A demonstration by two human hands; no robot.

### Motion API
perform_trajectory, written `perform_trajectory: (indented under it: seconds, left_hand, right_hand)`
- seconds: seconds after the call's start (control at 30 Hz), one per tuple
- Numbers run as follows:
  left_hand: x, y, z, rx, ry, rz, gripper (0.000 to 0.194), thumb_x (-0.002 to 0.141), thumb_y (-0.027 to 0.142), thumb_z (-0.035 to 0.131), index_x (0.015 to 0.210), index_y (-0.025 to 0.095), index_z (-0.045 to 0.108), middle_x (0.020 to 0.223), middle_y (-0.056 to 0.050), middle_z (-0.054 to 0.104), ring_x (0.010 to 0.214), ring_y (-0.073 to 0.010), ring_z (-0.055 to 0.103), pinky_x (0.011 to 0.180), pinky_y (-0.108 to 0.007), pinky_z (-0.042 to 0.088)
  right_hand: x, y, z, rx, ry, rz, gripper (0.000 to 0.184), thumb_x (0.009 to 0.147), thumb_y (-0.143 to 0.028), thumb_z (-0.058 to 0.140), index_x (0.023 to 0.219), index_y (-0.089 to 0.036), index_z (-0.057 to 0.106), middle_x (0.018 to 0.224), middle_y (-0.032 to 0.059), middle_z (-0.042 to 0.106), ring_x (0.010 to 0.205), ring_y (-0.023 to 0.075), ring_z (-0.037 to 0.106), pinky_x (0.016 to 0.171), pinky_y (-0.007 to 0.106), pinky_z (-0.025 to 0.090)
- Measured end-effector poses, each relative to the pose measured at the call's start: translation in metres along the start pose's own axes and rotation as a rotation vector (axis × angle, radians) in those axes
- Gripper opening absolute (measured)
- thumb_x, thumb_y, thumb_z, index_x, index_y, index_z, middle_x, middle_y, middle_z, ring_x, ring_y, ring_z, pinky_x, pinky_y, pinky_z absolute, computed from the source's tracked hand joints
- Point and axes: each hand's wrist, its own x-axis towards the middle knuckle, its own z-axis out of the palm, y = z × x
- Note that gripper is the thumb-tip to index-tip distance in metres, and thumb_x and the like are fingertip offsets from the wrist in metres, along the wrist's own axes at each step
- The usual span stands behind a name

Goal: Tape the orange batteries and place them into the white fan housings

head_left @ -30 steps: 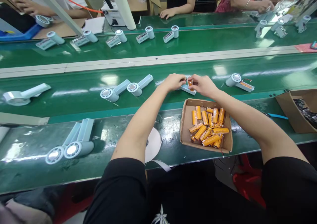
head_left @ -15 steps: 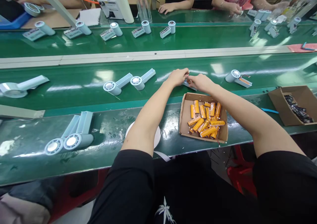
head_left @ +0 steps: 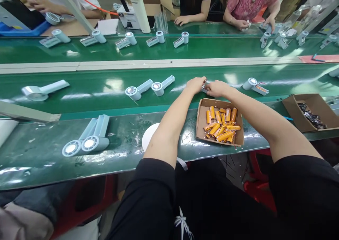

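Observation:
My left hand point(head_left: 195, 84) and my right hand point(head_left: 217, 88) meet over a pale blue fan housing point(head_left: 204, 88) on the green conveyor belt point(head_left: 92, 91). Both hands have curled fingers pinching at the housing, which they mostly hide. An orange battery seen there earlier is now hidden. Just in front of my hands sits an open cardboard box point(head_left: 201, 120) with several orange cylindrical batteries point(head_left: 221, 125) and thin wires.
Two pale blue fan housings point(head_left: 148, 86) lie left of my hands, one with an orange battery point(head_left: 255, 85) lies to the right. Two more housings point(head_left: 87, 139) rest on the near ledge beside a white tape roll point(head_left: 148, 135). A second cardboard box point(head_left: 309, 111) stands far right. Other people work across the far belt.
The orange battery visible between my fingers a second ago has gone down out of sight at the housing. My hands stay together on it; the view has shifted slightly.

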Motion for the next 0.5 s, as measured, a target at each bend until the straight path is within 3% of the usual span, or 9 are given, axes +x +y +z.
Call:
perform_trajectory:
  seconds: [0.23, 0.37, 0.5]
  left_hand:
    - [0.006, -0.003, 0.014, -0.089, 0.038, 0.055, 0.034, 0.112, 0.024, 0.048, 0.138, 0.024, 0.071, 0.138, -0.014, 0.078, 0.125, -0.0291, 0.071, 0.103, -0.036, 0.048]
    - [0.016, -0.004, 0.024, -0.108, 0.047, 0.083, 0.034, 0.111, 0.023, 0.049, 0.136, 0.021, 0.072, 0.136, -0.015, 0.077, 0.127, -0.0302, 0.070, 0.105, -0.038, 0.047]
    - [0.024, -0.008, 0.031, -0.109, 0.057, 0.098, 0.033, 0.110, 0.022, 0.050, 0.134, 0.021, 0.073, 0.132, -0.015, 0.077, 0.125, -0.0311, 0.069, 0.106, -0.040, 0.047]
  right_hand:
    - [-0.017, 0.012, 0.011, 0.025, 0.118, 0.040, 0.056, 0.105, -0.047, 0.053, 0.146, -0.019, 0.078, 0.125, 0.0205, 0.085, 0.115, 0.0380, 0.078, 0.095, 0.042, 0.054]
    - [-0.011, 0.025, 0.023, 0.062, 0.157, 0.039, 0.058, 0.106, -0.055, 0.050, 0.144, -0.023, 0.080, 0.119, 0.0174, 0.085, 0.112, 0.0371, 0.077, 0.099, 0.045, 0.053]
    - [0.000, 0.020, 0.032, 0.050, 0.147, 0.066, 0.051, 0.101, -0.052, 0.061, 0.137, -0.024, 0.083, 0.121, 0.0188, 0.083, 0.114, 0.0428, 0.076, 0.098, 0.052, 0.054]
